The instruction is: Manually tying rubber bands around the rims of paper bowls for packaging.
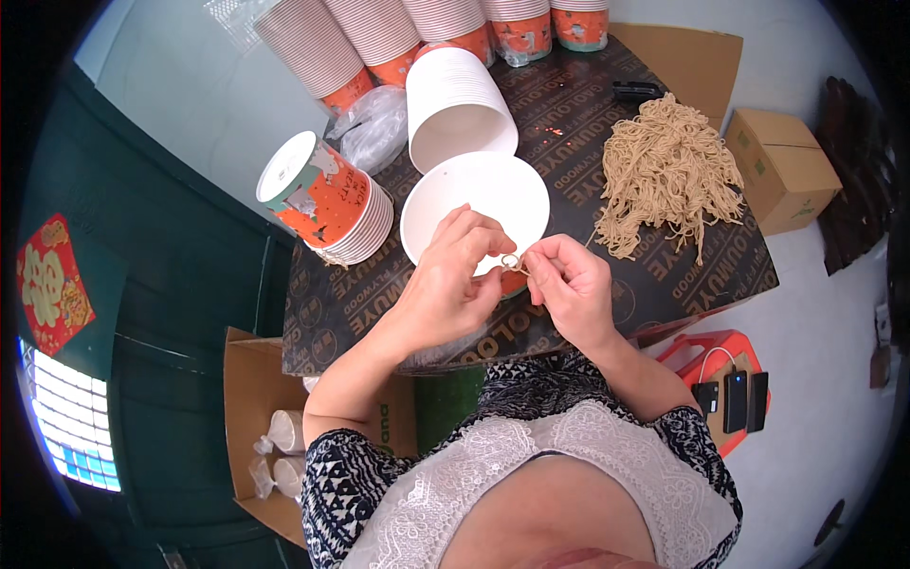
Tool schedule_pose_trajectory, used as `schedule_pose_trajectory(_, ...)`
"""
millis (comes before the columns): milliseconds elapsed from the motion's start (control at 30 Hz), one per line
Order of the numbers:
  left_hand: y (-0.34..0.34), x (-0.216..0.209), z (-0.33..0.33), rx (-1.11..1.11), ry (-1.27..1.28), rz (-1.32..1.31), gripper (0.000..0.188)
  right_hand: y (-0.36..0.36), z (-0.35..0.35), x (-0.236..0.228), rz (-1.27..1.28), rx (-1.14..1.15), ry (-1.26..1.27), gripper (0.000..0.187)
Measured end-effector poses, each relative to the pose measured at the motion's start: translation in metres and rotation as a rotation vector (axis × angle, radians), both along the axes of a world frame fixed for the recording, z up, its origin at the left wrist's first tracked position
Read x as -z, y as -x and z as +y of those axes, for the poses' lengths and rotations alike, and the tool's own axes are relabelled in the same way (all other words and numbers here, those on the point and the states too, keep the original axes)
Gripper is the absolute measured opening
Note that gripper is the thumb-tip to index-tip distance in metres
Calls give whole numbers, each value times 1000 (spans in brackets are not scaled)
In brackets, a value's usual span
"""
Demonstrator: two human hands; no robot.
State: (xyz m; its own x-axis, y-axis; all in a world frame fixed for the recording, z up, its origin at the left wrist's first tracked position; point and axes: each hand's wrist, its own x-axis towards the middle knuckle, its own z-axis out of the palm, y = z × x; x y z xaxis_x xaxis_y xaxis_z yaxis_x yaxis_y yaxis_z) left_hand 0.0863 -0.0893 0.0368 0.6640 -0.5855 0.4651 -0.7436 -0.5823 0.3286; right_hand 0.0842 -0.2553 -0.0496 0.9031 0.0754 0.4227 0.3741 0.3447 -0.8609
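Above the near edge of the table, my left hand point(447, 277) is closed in a pinch around a thin tan cord point(512, 262), which forms a small loop between my hands. My right hand point(573, 284) pinches the same cord from the other side, its fingertips close to the left ones. Just behind my fingers sits a white paper bucket point(455, 194), its round mouth facing up toward me. The lower part of that bucket is mostly hidden by my hands; a bit of orange shows beneath.
A pile of tan cords point(668, 166) covers the table's right side. To the left stands an orange printed bucket stack point(332, 204). Behind are a white nested stack point(455, 90), a clear plastic bag point(374, 133) and tall bucket stacks point(318, 47). A red stool point(706, 346) holds electronic devices.
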Motion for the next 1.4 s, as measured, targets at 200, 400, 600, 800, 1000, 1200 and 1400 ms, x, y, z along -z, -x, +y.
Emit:
schedule_pose_trajectory(200, -1, 5, 0, -6, 103, 29, 23, 0, 1, -2, 1, -3, 31, 11)
schedule_pose_trajectory(400, -2, 7, -2, 3, 138, 18, 23, 0, 2, -5, 37, -20, 22, 8)
schedule_pose_trajectory(600, -3, 9, 0, -12, 145, 1, 21, 0, 2, -5, 44, -31, 47, 9)
schedule_pose_trajectory(800, 1, 7, -1, -2, 152, 80, 17, 0, 2, -4, 66, -59, 26, 11)
schedule_pose_trajectory(1000, -2, 13, 1, 10, 126, -14, 20, 0, 3, -5, 58, -40, 40, 17)
schedule_pose_trajectory(1200, -3, 15, -4, -7, 113, -115, 23, 5, 3, -7, 37, -29, 39, 20)
schedule_pose_trajectory(1400, -5, 17, -2, 6, 123, -141, 22, 7, 1, -7, -16, -4, 118, 17)
